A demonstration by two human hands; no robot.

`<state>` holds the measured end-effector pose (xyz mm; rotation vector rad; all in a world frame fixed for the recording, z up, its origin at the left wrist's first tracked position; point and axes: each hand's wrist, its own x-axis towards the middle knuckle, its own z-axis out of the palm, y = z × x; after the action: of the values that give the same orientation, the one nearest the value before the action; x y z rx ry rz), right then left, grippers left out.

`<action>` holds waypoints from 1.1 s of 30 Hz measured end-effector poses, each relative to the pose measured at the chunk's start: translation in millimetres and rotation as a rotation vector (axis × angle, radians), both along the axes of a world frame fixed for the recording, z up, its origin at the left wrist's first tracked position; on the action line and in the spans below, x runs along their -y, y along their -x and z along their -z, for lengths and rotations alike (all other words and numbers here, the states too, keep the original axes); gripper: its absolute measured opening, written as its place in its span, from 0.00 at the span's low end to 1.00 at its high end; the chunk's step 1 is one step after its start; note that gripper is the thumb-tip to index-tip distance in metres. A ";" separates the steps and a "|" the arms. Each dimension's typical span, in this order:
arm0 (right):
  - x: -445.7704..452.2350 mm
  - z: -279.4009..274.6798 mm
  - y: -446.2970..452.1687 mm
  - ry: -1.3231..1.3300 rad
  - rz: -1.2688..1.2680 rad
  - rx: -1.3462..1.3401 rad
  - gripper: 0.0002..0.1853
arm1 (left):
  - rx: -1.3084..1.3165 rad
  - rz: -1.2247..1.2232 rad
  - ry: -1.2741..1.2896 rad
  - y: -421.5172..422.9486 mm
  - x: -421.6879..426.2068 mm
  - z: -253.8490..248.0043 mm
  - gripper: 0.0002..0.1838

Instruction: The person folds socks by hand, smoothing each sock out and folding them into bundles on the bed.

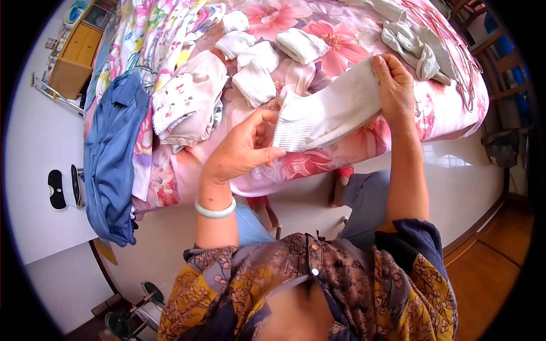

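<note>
A white sock (335, 113) with a ribbed cuff is stretched between my hands above the bed. My right hand (396, 91) pinches its toe end between thumb and fingers. At the cuff is my left hand (244, 145), its index finger at the upper edge and its thumb at the lower corner; part of its grip is hidden. Several folded white socks (253, 83) lie on the flowered bedspread (264, 20) just beyond. Grey-white socks (418, 51) lie loose at the right.
Left of the folded socks is a stack of folded pale clothes (190, 102). A blue garment (114, 153) hangs over the bed's left edge, near a flowered cloth (148, 34). A wooden cabinet (77, 51) stands at the far left, and a dark bag (503, 149) is at the right.
</note>
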<state>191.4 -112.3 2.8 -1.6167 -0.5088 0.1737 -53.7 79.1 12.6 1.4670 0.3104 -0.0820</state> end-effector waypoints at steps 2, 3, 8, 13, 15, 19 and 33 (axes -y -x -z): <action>-1.3 -1.3 3.3 0.076 0.034 0.083 0.11 | -0.061 0.016 -0.076 1.0 -1.9 -9.8 0.29; -1.7 -2.2 4.3 0.113 0.052 0.126 0.12 | -0.091 0.023 -0.115 1.3 -3.3 -14.0 0.29; -3.9 -7.8 9.1 0.156 0.068 0.149 0.11 | 0.064 -0.214 -0.230 -4.9 -2.9 -11.5 0.22; 0.2 -19.6 22.2 -0.031 0.034 0.262 0.09 | 0.284 -0.270 -0.702 -35.6 27.0 -9.3 0.21; 8.5 -29.9 34.0 -0.139 -0.041 0.353 0.08 | 0.319 -0.207 -0.711 -39.5 28.7 -7.6 0.23; 31.7 -61.6 55.1 -0.203 -0.353 0.607 0.10 | 0.264 0.009 -0.690 -30.5 26.6 -20.7 0.21; 67.0 -68.9 43.4 -0.640 -0.395 0.152 0.27 | 0.196 0.329 -0.242 -8.4 6.7 -20.4 0.06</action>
<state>148.0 -179.3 71.7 -0.8980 -0.8974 0.1602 -45.2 72.4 33.0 1.7417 -0.0856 -0.1685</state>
